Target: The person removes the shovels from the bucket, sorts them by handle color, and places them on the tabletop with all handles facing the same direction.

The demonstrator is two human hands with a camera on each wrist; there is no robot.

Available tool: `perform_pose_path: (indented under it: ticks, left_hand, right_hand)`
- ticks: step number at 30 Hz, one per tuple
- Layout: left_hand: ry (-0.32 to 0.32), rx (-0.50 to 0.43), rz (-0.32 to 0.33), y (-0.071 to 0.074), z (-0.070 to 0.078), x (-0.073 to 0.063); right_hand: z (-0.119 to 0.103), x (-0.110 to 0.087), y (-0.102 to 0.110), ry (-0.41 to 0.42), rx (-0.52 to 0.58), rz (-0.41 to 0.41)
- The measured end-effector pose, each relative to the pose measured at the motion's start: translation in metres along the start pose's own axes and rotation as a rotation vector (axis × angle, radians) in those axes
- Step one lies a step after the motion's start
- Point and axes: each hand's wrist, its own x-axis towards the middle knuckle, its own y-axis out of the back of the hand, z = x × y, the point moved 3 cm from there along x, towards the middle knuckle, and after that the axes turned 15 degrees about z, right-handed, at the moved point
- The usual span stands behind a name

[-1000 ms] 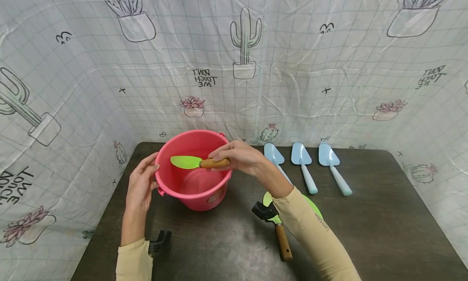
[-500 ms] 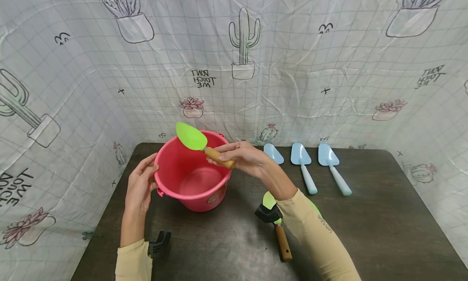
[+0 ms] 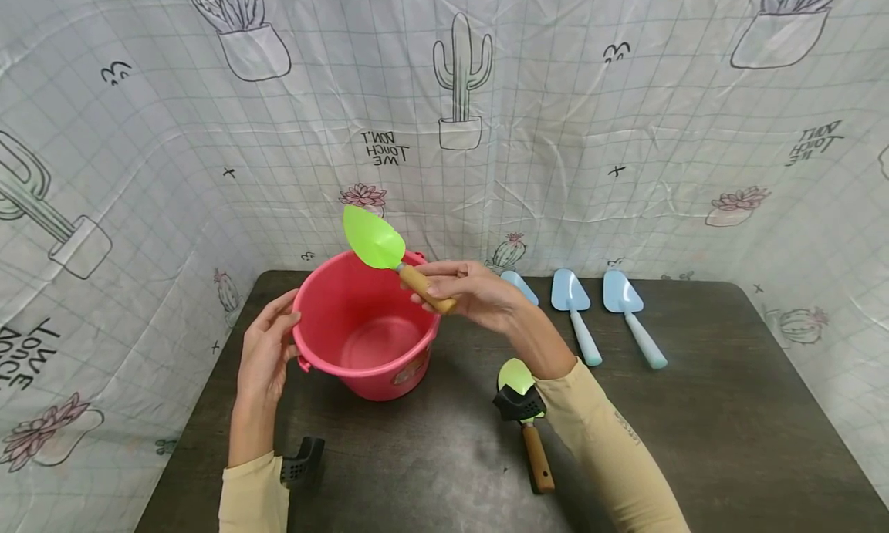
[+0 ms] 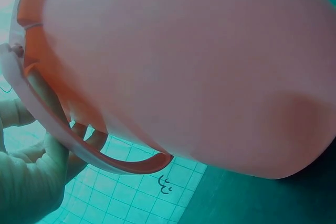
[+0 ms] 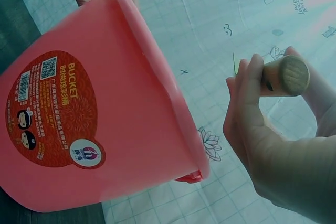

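Note:
A pink bucket (image 3: pixel 380 383) stands upright at the left back of the table, with nothing visible inside. At its left rim, my left hand (image 3: pixel 262 352) grips the edge, thumb over the lip and fingers around the outside. The left wrist view shows the bucket's wall (image 4: pixel 184 66) and its curved handle (image 4: pixel 89 153) beside those fingers. Over the bucket's right side, my right hand (image 3: pixel 475 292) holds a garden trowel (image 3: pixel 375 238) by its wooden handle. The trowel's bright green blade points up and to the left, above the back rim. In the right wrist view the handle's end (image 5: pixel 295 75) faces the camera.
A second trowel (image 3: pixel 537 460), with a pale green blade and wooden handle, lies at the table's front, partly behind the black wrist mount (image 3: pixel 521 403). Several blue trowels lie at the back right, including one (image 3: pixel 576 317) in full view. A patterned curtain (image 3: pixel 556 132) borders the table.
The green trowel has risen out of the bucket, its blade swinging up from level. My right hand has shifted slightly right. My left hand and the bucket stay put.

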Motion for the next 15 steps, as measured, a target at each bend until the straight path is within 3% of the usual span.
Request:
perform_pose_path:
  ticks: [11,15]
  left_hand:
    - [-0.012,0.013,0.008,-0.001,0.0,-0.001]
    - [-0.002,0.012,0.011,-0.001,0.0,-0.002]
  right_hand:
    - [-0.005,-0.007,0.011,0.04,0.056,0.046]
    - [-0.007,-0.01,0.013,0.041,0.058,0.027]
